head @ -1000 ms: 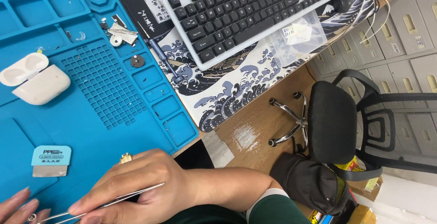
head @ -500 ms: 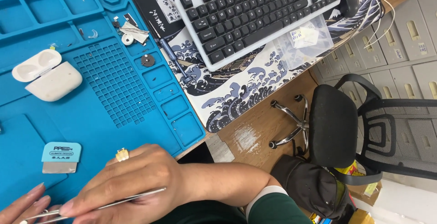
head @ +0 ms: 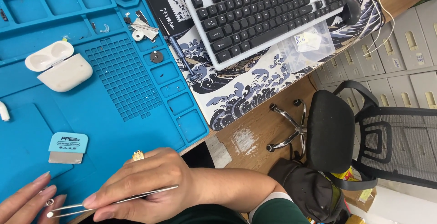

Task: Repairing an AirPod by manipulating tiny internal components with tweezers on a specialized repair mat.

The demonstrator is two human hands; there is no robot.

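Right hand [head: 145, 183] low at the picture's bottom edge, grip closed on thin metal tweezers [head: 114, 202] that point left. Left hand [head: 25, 199] in the bottom left corner, fingers pinched on a tiny round part [head: 49, 202] just beside the tweezer tips. Both over the blue silicone repair mat [head: 114, 128] on the counter. Farther up on the mat, an open white earbud case [head: 59, 67]; nearer, a small blue scraper card [head: 67, 146]. To the right, a black keyboard [head: 268, 15].

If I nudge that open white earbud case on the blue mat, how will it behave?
The white earbud case looks small, smooth and glossy, so probably light and slippery. Its lid is hinged open, so it may rock or snap shut. The blue mat looks rubbery and would likely grip it.
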